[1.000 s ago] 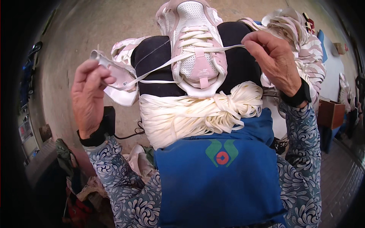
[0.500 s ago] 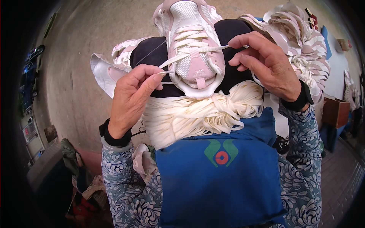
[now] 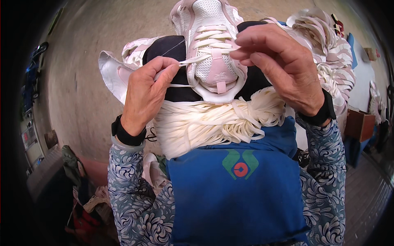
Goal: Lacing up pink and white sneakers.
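Observation:
A pink and white shoe upper (image 3: 211, 45) rests toe-away on my dark-clad knees, partly laced with a flat cream lace. My left hand (image 3: 145, 92) pinches one end of that shoelace (image 3: 186, 61) at the shoe's left side. My right hand (image 3: 279, 67) grips the other end at the right eyelets, its fingers lying over the shoe's edge. A thick bundle of cream laces (image 3: 213, 123) lies across my lap just below the shoe, above a blue apron (image 3: 236, 192).
Another pink and white upper (image 3: 117, 71) lies left of my knee. A pile of several similar uppers (image 3: 332, 53) is stacked at the right on the concrete floor. A brown box (image 3: 359, 125) stands at the right; bags and clutter sit at lower left.
My left hand has swung in from the far left to the shoe's left side, taking up the slack lace. My right hand has slid inward over the eyelets.

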Available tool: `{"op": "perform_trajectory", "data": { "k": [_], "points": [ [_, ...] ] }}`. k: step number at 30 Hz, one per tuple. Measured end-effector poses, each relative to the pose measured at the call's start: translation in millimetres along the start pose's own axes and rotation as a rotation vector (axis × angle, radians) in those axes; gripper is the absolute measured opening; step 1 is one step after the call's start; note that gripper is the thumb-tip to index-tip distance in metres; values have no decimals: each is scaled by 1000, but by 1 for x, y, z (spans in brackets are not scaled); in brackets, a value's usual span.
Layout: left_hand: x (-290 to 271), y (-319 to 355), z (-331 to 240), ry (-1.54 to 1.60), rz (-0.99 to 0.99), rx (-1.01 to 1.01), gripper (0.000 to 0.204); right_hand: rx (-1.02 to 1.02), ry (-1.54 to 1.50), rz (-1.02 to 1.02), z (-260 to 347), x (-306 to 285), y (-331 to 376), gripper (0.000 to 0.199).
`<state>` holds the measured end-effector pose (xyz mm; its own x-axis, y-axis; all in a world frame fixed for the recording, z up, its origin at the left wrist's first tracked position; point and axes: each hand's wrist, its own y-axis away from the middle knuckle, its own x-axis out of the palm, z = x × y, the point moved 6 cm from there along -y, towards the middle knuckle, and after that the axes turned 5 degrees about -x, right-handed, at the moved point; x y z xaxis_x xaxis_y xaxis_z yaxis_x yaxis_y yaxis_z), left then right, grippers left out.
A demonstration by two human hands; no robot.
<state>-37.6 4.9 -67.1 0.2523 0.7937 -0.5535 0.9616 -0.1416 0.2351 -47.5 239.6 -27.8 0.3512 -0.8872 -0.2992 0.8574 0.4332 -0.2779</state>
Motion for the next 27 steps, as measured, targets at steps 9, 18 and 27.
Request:
{"op": "perform_trajectory", "data": {
  "k": [9,18,27],
  "points": [
    [9,-7,1,220,18,-66,20,-205,460,-20,9,-5,-8,29],
    [11,-11,-5,248,27,-85,22,-125,636,135,-7,29,1,23],
    [8,-21,-3,-69,121,54,22,-128,487,104,-3,12,-2,7]
  ]
}}
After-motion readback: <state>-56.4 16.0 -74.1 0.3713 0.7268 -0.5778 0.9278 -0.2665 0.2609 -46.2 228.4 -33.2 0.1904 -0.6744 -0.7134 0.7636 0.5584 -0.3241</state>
